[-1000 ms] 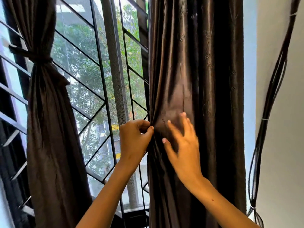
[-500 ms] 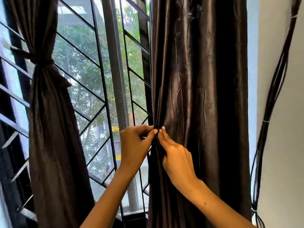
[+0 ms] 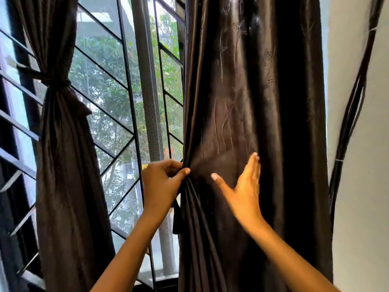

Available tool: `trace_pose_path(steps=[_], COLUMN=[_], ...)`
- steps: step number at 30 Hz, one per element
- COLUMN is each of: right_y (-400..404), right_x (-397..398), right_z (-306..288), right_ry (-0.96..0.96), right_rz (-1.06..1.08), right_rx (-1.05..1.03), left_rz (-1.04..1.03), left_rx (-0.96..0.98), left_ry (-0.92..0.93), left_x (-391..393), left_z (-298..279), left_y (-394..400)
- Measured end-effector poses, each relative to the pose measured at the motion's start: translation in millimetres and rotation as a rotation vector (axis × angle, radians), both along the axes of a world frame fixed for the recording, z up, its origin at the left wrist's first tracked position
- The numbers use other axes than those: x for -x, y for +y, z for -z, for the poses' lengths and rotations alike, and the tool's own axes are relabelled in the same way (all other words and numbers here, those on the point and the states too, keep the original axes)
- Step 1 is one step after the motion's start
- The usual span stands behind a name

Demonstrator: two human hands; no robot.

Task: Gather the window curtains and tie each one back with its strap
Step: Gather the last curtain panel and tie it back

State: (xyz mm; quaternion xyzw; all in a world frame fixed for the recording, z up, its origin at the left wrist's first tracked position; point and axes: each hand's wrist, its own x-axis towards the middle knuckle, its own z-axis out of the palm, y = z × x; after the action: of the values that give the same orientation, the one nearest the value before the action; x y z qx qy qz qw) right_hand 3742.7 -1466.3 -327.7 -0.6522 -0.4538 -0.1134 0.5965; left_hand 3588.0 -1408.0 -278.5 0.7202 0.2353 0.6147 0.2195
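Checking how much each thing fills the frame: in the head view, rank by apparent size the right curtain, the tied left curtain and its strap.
1. right curtain
2. tied left curtain
3. strap

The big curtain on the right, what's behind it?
The right curtain covers nearly everything behind it. Past its left edge you see the window grille and green trees outside. The left hand pinches that edge. A pale strip shows along its right side.

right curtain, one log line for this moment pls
left curtain: tied | right curtain: loose, untied | left hand: pinching its gathered edge | right hand: open, flat on fabric
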Motion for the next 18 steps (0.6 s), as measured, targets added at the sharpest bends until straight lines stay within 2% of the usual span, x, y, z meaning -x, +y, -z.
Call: trace_pose_path(steps=[3,6,9,13,15,18], right_y=[4,10,8,-1,-2,-1], right_x=[-7,-3,7,21,29,35], right_z=[-9,-11,-3,5,7,7], right_ry=[0.271,0.328,0.208,-0.202,-0.341,-0.414], right_rz=[-0.226,-0.393,-0.370,-0.007,0.029,0.001], right_rx=[-0.038,-0.142,-0.207,-0.283,-0.220,-0.091], left_rz=[0.011,-0.004,-0.034,-0.056,-0.037,-0.017], left_rx=[0.026,0.008,-0.030,-0.054,-0.062,-0.065], left_ry=[-0.006,-0.001,0.006,0.015,0.018,0.019], left_x=[-1,-5,-6,-7,-8,-10], left_z=[-1,-1,0,1,3,7], left_y=[0,-2,-4,-4,-5,-7])
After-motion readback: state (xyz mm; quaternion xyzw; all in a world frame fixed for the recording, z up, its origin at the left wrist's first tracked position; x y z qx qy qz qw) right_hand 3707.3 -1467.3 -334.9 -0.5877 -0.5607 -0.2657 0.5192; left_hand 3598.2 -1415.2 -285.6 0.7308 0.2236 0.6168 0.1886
